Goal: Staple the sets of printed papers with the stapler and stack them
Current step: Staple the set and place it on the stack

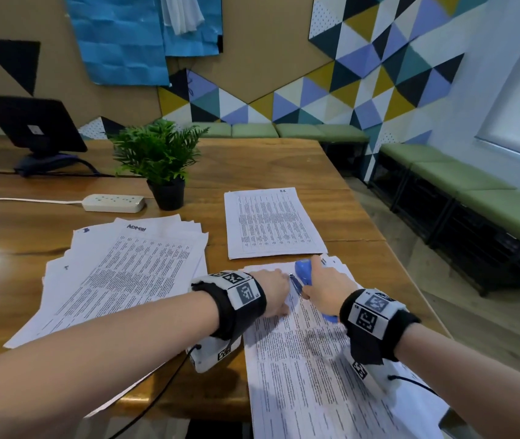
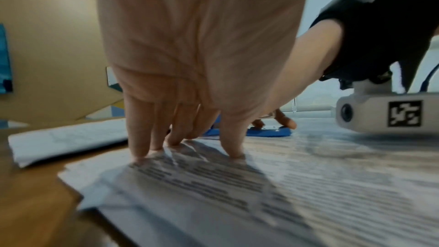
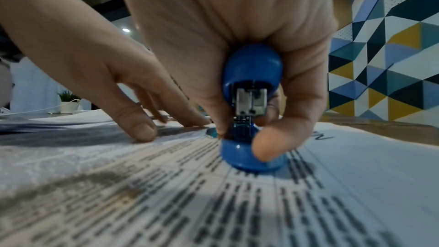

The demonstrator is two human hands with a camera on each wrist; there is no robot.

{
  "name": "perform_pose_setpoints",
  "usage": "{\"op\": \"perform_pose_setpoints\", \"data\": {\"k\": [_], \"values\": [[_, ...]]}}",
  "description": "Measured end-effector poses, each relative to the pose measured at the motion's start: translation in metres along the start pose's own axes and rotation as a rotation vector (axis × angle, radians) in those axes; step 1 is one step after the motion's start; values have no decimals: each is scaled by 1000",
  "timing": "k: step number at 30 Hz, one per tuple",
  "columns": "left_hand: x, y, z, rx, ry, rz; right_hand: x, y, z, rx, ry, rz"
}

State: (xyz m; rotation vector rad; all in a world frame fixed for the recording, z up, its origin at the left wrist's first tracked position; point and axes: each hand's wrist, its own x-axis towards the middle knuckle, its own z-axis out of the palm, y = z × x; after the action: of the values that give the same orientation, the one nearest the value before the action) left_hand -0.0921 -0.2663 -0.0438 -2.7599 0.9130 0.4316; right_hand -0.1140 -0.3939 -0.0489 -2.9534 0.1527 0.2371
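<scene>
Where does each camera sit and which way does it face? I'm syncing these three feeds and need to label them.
Head: worn high, looks forward and down at the table; shows both forearms, left hand, right hand.
Left wrist: low above the printed papers, looks along the left hand's straight fingers pressing them.
Right wrist: low, looks along the right hand gripping the blue stapler.
Shared: both wrist views show the stapler and the opposite hand.

The left hand (image 2: 202, 53) presses straight fingertips (image 2: 140, 153) onto the printed papers (image 2: 308, 185) on the wooden desk (image 2: 28, 204). Beyond them lies the blue stapler (image 2: 268, 132), touched by the right hand (image 2: 306, 74). Another paper set (image 2: 66, 138) lies left.
</scene>
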Motion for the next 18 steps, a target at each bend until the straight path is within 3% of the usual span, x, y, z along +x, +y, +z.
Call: {"op": "perform_pose_setpoints", "data": {"k": [9,18], "values": [[-10,-10,-1,92,-170,182,7,4,3,-30,0,-5],[-7,-11,-1,92,-187,186,15,3,8,-122,31,-26]]}}
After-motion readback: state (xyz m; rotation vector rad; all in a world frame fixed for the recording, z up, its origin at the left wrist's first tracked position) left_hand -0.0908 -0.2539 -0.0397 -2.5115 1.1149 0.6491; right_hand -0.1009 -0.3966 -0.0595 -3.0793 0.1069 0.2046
